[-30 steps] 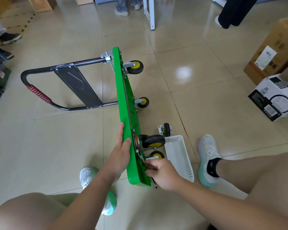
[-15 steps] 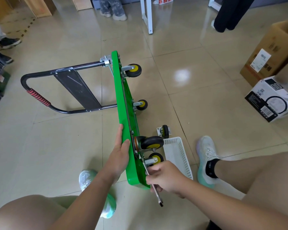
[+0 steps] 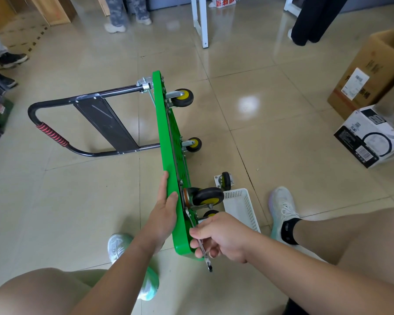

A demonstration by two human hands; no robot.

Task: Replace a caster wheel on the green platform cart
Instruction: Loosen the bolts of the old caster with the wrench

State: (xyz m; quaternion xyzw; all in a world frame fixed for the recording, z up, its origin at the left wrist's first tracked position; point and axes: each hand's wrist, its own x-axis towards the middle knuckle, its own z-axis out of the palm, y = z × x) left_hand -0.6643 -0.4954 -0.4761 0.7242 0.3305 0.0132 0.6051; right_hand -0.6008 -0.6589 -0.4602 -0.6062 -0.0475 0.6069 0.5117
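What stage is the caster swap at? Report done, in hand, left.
Done: green platform cart tipped on edge; small loose caster lies on the floor beside the white plastic basket. In hand: left hand rests flat against it; right hand grips a metal wrench by the big black caster. Left: probably finishing bolts, righting cart.

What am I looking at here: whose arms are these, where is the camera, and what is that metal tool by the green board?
No robot: a person wears a head camera looking down at their own hands. The green platform cart stands on its edge on the tiled floor. The left hand steadies it with flat fingers; the right hand grips a wrench at the base of a mounted caster wheel. A loose caster and a white basket lie on the floor alongside.
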